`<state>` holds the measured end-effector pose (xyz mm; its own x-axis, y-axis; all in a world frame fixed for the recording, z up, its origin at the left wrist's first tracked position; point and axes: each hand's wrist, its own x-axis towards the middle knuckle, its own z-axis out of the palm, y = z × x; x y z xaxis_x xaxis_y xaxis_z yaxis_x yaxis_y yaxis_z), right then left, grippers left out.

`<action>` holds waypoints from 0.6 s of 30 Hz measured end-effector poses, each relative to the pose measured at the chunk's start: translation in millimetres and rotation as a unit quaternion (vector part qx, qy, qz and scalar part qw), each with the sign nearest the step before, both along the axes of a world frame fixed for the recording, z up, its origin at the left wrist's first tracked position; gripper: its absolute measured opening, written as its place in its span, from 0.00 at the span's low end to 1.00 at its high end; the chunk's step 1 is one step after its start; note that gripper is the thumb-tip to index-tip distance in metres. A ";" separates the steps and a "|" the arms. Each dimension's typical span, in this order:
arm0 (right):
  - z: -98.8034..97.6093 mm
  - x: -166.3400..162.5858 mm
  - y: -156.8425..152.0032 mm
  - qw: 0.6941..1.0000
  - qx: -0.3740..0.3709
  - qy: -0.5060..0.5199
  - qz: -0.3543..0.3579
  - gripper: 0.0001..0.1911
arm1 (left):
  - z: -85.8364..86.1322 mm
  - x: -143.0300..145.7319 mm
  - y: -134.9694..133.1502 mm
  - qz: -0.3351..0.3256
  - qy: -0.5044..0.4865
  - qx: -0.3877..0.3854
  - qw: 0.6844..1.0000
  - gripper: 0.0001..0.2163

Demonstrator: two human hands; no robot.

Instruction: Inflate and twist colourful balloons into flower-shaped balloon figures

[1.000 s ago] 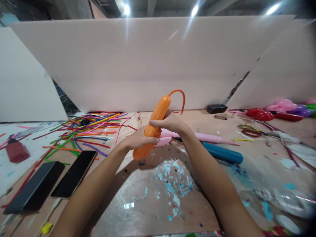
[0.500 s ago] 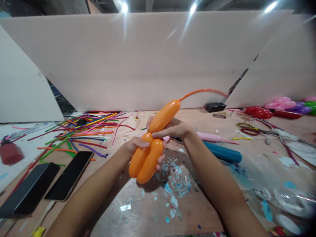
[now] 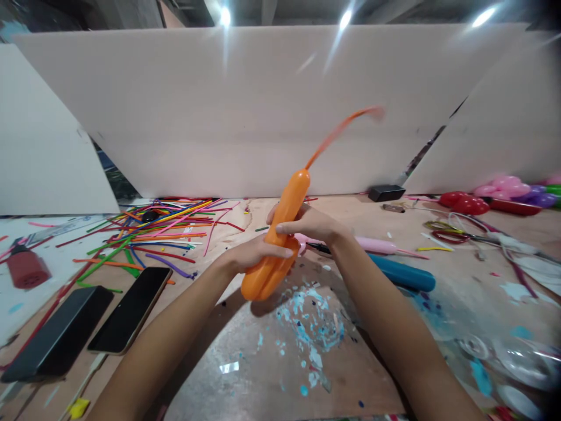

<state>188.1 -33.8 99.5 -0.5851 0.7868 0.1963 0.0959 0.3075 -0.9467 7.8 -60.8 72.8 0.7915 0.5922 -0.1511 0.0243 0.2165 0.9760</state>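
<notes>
Both hands grip an orange modelling balloon (image 3: 293, 199) above the middle of the table. My left hand (image 3: 258, 252) wraps the folded lower loops, its thumb lying across them. Higher up, my right hand (image 3: 309, 225) closes around the balloon where the long upper section meets the loops. That section tilts up and to the right, and a thin uninflated tail curves off its tip, blurred at the end. The fingers behind the balloon are mostly hidden. A pink balloon (image 3: 377, 245) and a blue cylinder (image 3: 401, 272) lie behind my right forearm.
Loose uninflated balloons (image 3: 175, 228) are heaped at the back left, near a phone (image 3: 130, 310) and a black box (image 3: 59, 333). Scissors (image 3: 464, 235) and red balloons (image 3: 463, 202) lie on the right. Blue scraps (image 3: 311, 318) litter the table in front. A white panel (image 3: 263, 117) stands behind.
The orange balloon has turned more upright, its tail swinging up and left. The lower loops have risen and now sit partly behind my left thumb. My right hand has shifted slightly.
</notes>
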 end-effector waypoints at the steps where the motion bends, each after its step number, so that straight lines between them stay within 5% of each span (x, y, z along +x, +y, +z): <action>1: 3.4 0.4 -1.2 0.998 0.021 -0.046 -0.029 0.13 | 3.5 -0.2 2.3 0.041 0.028 0.070 0.996 0.12; 4: 10.7 -1.6 -5.7 0.987 0.065 -0.136 -0.057 0.09 | 8.0 -2.5 7.5 0.123 0.142 0.244 0.951 0.08; 7: 10.4 -3.8 -8.4 0.988 0.066 -0.134 -0.032 0.06 | 7.1 -6.6 9.9 0.123 0.190 0.276 0.934 0.07; 11: 7.1 -3.1 -11.0 0.996 0.038 -0.084 0.010 0.09 | 5.0 -12.4 5.5 -0.063 0.060 0.040 0.995 0.14; 14: 8.2 -3.1 -14.0 0.994 0.026 -0.082 0.065 0.12 | -2.2 -13.4 -4.7 -0.154 -0.033 -0.123 0.980 0.18; 18: 8.6 -5.8 -13.0 0.988 0.019 -0.030 0.151 0.14 | -23.1 -6.5 -17.5 -0.189 -0.148 -0.231 0.943 0.23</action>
<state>182.3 -46.8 108.0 -0.8038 0.5667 0.1809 0.0491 0.3663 -0.9292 1.3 -78.3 49.7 0.9809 0.1840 -0.0630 -0.0735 0.6509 0.7556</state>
